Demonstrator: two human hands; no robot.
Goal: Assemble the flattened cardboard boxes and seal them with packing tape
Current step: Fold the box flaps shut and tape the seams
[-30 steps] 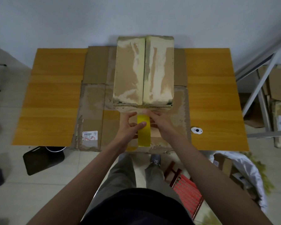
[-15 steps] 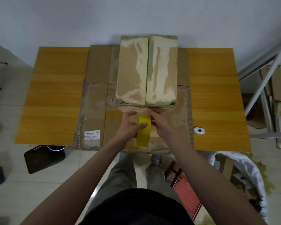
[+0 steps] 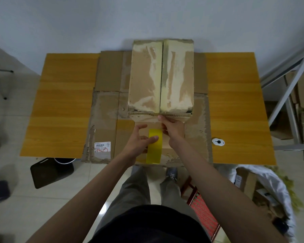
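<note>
An assembled cardboard box (image 3: 161, 76) stands in the middle of the table with its two top flaps closed, their worn seam running away from me. A yellow roll of packing tape (image 3: 154, 148) hangs in front of the box's near face. My left hand (image 3: 139, 144) grips the roll, thumb across its face. My right hand (image 3: 172, 128) is at the near top edge of the box, at the seam, fingers curled over the tape's end. The tape end itself is hidden under those fingers.
Flattened cardboard sheets (image 3: 105, 109) lie under the box on the wooden table (image 3: 63, 102). A small white round object (image 3: 218, 142) sits at the table's right. A dark bin (image 3: 49, 171), a red stool (image 3: 203, 207), a white bag (image 3: 263, 186) and a metal shelf (image 3: 291, 85) surround it.
The tape roll and my left hand have dropped lower and nearer to me, away from the box edge. My right hand stays at the seam on the box's near edge.
</note>
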